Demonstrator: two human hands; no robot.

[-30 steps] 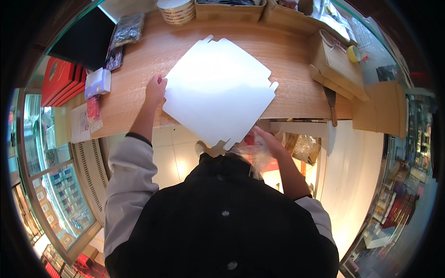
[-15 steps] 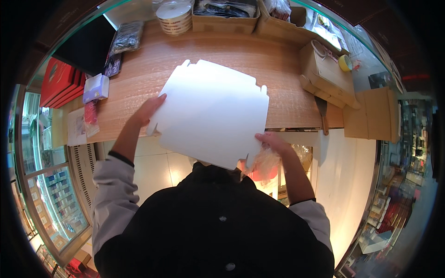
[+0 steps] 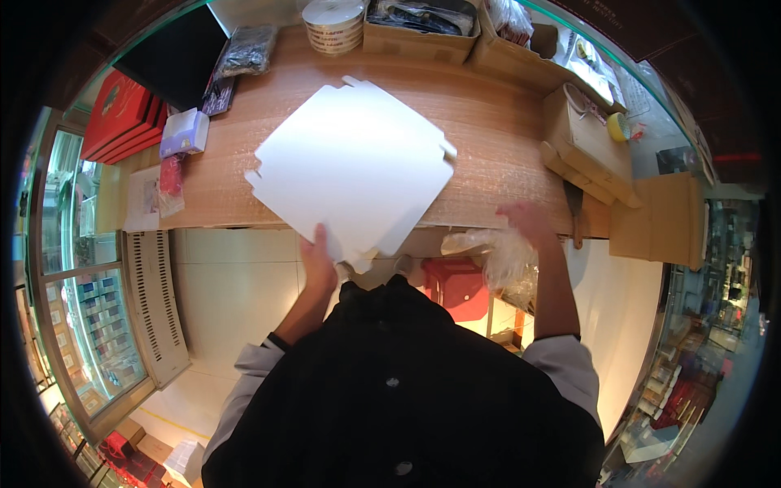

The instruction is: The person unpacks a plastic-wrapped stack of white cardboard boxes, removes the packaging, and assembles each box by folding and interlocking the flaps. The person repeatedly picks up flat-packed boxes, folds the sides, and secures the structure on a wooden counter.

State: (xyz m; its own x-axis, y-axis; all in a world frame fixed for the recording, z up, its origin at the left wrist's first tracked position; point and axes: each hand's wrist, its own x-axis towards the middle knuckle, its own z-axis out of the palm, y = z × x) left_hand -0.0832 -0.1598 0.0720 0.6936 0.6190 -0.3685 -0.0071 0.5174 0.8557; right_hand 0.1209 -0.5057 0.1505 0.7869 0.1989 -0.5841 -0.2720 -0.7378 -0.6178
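A flat white cardboard sheet (image 3: 351, 159) with notched, tabbed corners rests over the wooden counter, turned like a diamond, its near corner jutting past the front edge. My left hand (image 3: 320, 259) grips its lower left edge, thumb on top and the fingers hidden beneath. Off to the sheet's right, my right hand (image 3: 533, 224) is closed on a crumpled clear plastic bag (image 3: 506, 259) that hangs below it in front of the counter. The right hand no longer touches the sheet.
Along the back of the wooden counter (image 3: 285, 98) stand a stack of white round tubs (image 3: 333, 28) and an open carton (image 3: 419, 45). Red boxes (image 3: 122, 118) and a tissue pack (image 3: 185, 132) sit left. A scraper (image 3: 575, 213) lies beside cardboard boxes (image 3: 586, 146). Below is a red stool (image 3: 455, 289).
The white sheet has rotated into a diamond position. My left hand has shifted to its near edge, and my right hand has let go of it and moved right with the plastic bag.
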